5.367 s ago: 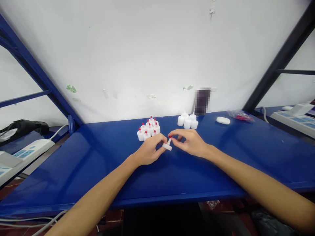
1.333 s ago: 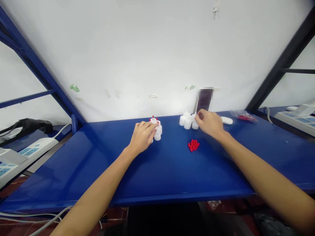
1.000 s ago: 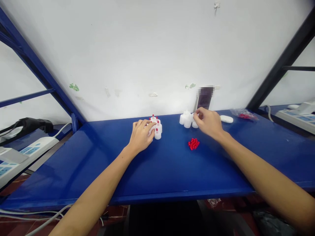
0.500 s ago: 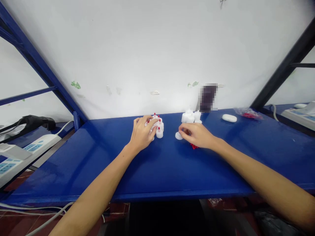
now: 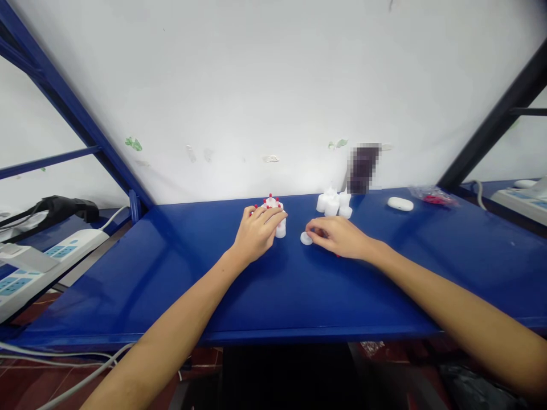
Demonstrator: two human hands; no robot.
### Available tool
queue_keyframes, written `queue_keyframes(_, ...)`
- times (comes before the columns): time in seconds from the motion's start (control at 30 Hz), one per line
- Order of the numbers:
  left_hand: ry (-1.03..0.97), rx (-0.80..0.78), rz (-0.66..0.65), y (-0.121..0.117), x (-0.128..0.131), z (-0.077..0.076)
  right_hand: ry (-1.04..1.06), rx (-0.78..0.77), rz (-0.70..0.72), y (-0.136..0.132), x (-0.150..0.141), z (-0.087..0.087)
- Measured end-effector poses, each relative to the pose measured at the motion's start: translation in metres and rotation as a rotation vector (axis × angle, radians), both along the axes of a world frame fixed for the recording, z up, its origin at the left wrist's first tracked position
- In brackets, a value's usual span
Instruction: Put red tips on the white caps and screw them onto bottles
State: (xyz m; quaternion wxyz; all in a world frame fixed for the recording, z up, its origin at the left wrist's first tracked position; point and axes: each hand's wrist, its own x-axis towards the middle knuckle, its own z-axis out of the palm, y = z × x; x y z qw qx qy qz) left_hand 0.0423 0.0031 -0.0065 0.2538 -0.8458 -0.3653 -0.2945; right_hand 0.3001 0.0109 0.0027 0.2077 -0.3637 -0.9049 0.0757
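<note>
It's basically a white wall (image 5: 239, 85) with scruffy patches (image 5: 270, 159), a shiny blue tabletop (image 5: 277, 296) in front, a blue frame (image 5: 64, 99) on the left, a darker frame (image 5: 491, 122) on the right and reddish tile floor (image 5: 205, 359) peeking out below.

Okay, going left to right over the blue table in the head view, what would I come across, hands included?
Left hand, white cap, right hand, white case, plastic bag. Left out, because they overlap the hands' span: the red-tipped caps and the all-white group.
</note>
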Motion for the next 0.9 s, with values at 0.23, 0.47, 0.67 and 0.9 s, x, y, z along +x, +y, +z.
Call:
queue_keyframes(0.23, 0.257, -0.104, -0.029, 0.0, -0.003, 0.003, -0.008, -0.008, 0.004, -0.001, 0.0, 0.002)
queue_keyframes(0.47, 0.367, -0.172, -0.039, -0.009, 0.0, 0.007, -0.003, 0.002, -0.004, 0.0, 0.001, 0.0)
queue_keyframes(0.67, 0.311, -0.149, 0.037, -0.013, 0.007, 0.008, -0.015, -0.009, -0.001, 0.0, 0.001, 0.001)
queue_keyframes(0.9, 0.225, -0.135, 0.095, -0.016, 0.006, 0.015, -0.021, 0.01, 0.022, 0.0, 0.002, 0.0)
